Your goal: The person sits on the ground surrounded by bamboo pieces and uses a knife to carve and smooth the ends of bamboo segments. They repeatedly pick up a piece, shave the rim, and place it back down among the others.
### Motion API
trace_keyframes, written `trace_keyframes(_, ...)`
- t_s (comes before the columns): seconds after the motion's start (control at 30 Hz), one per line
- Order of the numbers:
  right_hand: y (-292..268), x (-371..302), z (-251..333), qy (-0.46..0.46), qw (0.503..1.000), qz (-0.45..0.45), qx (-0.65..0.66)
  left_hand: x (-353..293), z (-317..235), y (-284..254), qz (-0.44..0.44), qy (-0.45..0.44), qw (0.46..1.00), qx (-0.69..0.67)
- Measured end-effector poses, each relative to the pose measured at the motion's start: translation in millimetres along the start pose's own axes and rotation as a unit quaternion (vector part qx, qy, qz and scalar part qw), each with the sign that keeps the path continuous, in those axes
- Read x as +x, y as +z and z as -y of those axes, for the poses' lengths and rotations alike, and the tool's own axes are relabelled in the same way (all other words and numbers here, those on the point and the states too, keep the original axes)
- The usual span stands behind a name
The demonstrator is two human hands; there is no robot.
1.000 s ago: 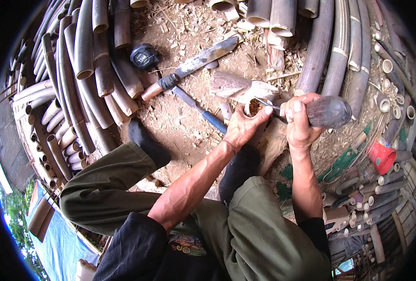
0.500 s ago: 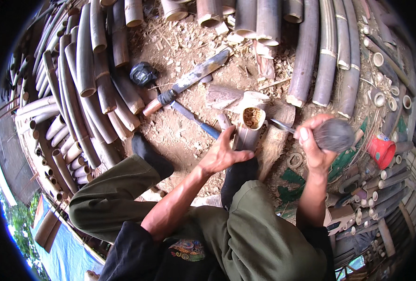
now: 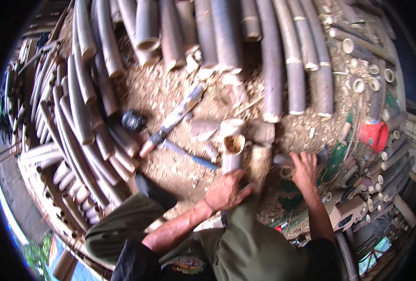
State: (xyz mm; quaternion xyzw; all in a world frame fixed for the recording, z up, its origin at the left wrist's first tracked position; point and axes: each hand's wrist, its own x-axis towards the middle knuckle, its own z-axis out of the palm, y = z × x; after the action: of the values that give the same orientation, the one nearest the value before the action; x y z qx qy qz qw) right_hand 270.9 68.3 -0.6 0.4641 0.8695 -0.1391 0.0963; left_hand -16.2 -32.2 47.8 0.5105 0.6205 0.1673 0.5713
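Note:
A short bamboo tube [image 3: 231, 162] stands before me, its open cut end up, with pale brown stuff inside. My left hand [image 3: 226, 189] is closed round its lower part. Farther right and low over the ground, my right hand [image 3: 305, 171] has its fingers laid over a dark cylinder [image 3: 283, 160] that looks like a mallet and sticks out on both sides. Blur softens the fingertips. The pointed blade seen earlier does not show. A pale wood block [image 3: 259, 161] lies beside the tube.
A big knife [image 3: 175, 114] and a blue-handled tool [image 3: 191, 157] lie on the chip-strewn ground to the left, near a black round object [image 3: 133, 120]. Long bamboo poles [image 3: 271, 70] line the far side and left. A red container [image 3: 374, 136] stands at right.
My right hand has come down and slightly left, and the dark cylinder now lies sideways under it. My left hand has slid toward me and closed round the tube. The view has shifted.

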Motion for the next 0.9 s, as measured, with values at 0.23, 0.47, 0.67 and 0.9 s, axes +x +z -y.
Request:
trace_keyframes(0.23,-24,94,-8,0.130,0.963,-0.172,0.162,-9,17,1,0.012,-0.027,0.999,-0.044)
trace_keyframes(0.47,16,169,-22,0.198,0.876,-0.139,0.417,-9,5,-6,-0.019,-0.065,0.996,-0.057)
trace_keyframes(0.67,-34,100,30,0.108,0.358,0.061,0.926,-20,22,-31,-0.025,-0.095,0.982,-0.164)
trace_keyframes(0.9,-52,24,125,-0.004,0.505,0.020,0.863,52,-53,-127,-0.085,0.078,0.929,-0.351)
